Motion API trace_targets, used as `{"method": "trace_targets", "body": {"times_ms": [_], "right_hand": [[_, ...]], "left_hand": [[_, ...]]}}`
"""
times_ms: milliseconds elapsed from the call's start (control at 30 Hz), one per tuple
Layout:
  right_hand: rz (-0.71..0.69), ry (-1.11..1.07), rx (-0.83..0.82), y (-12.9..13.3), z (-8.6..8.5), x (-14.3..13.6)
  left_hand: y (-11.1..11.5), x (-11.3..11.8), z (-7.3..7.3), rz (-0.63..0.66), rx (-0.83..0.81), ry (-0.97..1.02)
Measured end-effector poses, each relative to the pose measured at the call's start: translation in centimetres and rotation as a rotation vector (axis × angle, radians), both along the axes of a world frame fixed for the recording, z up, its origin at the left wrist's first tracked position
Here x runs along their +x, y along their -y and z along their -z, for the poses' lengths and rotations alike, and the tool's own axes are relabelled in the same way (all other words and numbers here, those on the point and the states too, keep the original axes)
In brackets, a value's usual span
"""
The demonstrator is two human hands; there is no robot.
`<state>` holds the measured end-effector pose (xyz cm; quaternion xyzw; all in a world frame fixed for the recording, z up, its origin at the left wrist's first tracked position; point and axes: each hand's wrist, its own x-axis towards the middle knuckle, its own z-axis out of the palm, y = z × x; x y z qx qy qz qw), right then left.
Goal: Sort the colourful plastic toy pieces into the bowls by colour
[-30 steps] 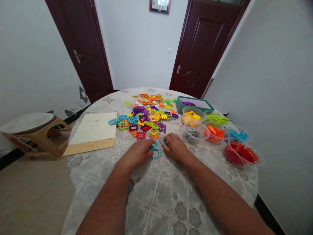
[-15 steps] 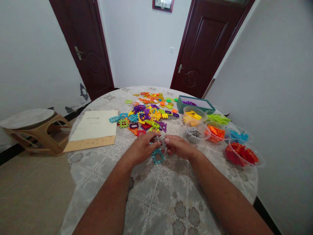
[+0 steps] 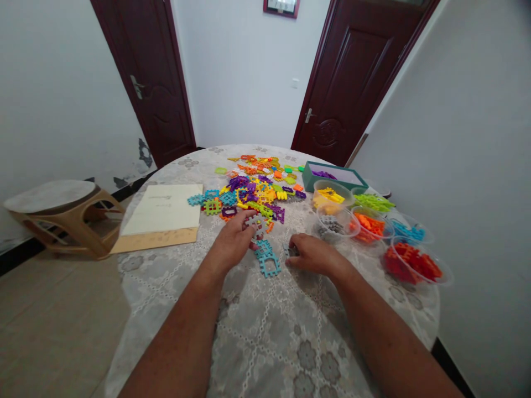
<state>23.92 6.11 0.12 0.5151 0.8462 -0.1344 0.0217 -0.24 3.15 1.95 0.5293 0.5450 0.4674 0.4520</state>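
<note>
My left hand (image 3: 232, 240) is closed on a grey notched building piece (image 3: 256, 224), held up at the near edge of the colourful heap. Under it, two light-blue square pieces (image 3: 270, 266) lie on the tablecloth, end to end; I cannot tell whether they are joined. To their right, my right hand (image 3: 313, 253) is low over the cloth with its fingers curled round another grey notched piece (image 3: 291, 252), mostly hidden by the fingers. A gap separates the two hands.
A heap of mixed pieces (image 3: 249, 196) covers the table's middle and back. On the right stand clear tubs of yellow (image 3: 331, 194), grey (image 3: 332, 224), orange (image 3: 369, 225), green, blue and red pieces (image 3: 412, 261), before a green box (image 3: 334, 176). Paper (image 3: 161, 213) lies left.
My hands have come apart from the grey pieces held together between them. The left moved up and left with one; the right lowered toward the cloth with another. The blue pieces are now uncovered.
</note>
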Motion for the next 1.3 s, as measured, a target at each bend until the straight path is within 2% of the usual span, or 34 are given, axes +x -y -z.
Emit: {"method": "trace_targets", "body": {"times_ms": [200,267,400,500,600,700,867,1033,1167,1300], "right_hand": [[0.026,-0.242,-0.115,-0.9,0.3,0.3],[0.069,-0.443,-0.182,-1.2,0.3,0.1],[0.175,-1.031,-0.319,-1.0,0.0,-1.7],[0.199,-1.27,-0.391,-0.4,0.1,-3.7],[0.216,-1.304,-0.428,0.2,0.8,-5.3],[0.236,-1.338,-0.491,0.5,1.2,-6.0],[0.213,-1.355,-0.536,0.2,0.2,-4.9],[0.172,-1.31,-0.53,0.0,-1.2,-3.4],[0.194,-1.248,-0.517,0.0,-0.7,-3.7],[0.204,-1.237,-0.537,0.0,0.1,-4.2]], "left_hand": [[0.1,-0.1,0.0,0.037,-0.054,0.08],[0.1,-0.2,0.2,0.056,-0.054,0.091],[0.3,-0.3,-0.1,0.094,-0.065,0.065],[0.6,-0.3,-0.6,0.161,-0.037,0.024],[0.6,-0.3,-0.8,0.249,-0.015,-0.056],[0.5,-0.2,-0.6,0.285,0.022,-0.144],[0.5,-0.1,0.4,0.316,0.064,-0.181],[0.2,-0.2,1.0,0.285,0.105,-0.212],[0.1,-0.1,0.8,0.287,0.136,-0.23],[0.5,0.1,0.5,0.286,0.096,-0.24]]}}
